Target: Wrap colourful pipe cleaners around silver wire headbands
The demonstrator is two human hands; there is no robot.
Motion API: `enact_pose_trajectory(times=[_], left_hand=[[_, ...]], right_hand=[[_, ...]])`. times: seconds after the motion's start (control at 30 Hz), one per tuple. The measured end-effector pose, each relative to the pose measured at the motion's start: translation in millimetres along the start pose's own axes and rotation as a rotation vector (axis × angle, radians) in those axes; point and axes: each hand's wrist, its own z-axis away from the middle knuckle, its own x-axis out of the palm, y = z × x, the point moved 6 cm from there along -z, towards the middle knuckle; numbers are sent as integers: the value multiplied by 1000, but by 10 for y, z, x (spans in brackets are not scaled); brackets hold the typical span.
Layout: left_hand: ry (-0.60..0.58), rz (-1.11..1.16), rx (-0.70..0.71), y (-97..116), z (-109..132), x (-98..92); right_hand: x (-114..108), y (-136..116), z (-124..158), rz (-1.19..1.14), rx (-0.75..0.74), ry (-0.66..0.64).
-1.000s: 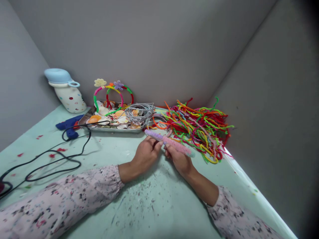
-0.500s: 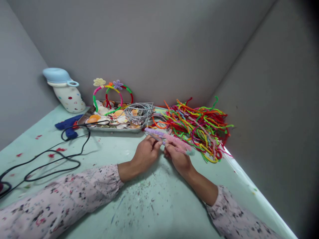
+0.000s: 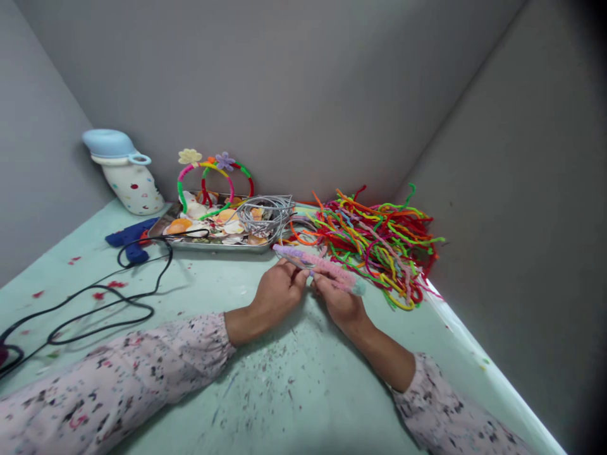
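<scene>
The left hand (image 3: 279, 294) and right hand (image 3: 344, 306) pinched the pink-and-purple fuzzy piece (image 3: 332, 268) between thumbs and fingers, above the worktop (image 3: 199, 287), near the tray's (image 3: 222, 248) near right corner.

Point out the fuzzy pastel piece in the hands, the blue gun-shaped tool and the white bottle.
Fuzzy pastel piece (image 3: 329, 266), head view: on its pink middle stretch.
Blue gun-shaped tool (image 3: 127, 236), head view: on its body.
White bottle (image 3: 127, 180), head view: on its side, below the lid.
</scene>
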Motion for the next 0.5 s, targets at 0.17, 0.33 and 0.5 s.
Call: enact_pose_trajectory(times=[0.17, 0.33, 0.5], left_hand=[[16, -7, -4, 14, 2, -12], [21, -9, -18, -10, 5, -8], [21, 26, -39, -28, 2, 3]], right_hand=[[-18, -75, 32, 58, -46, 13], [-9, -71, 37, 47, 1, 13], [11, -98, 37, -13, 34, 2]])
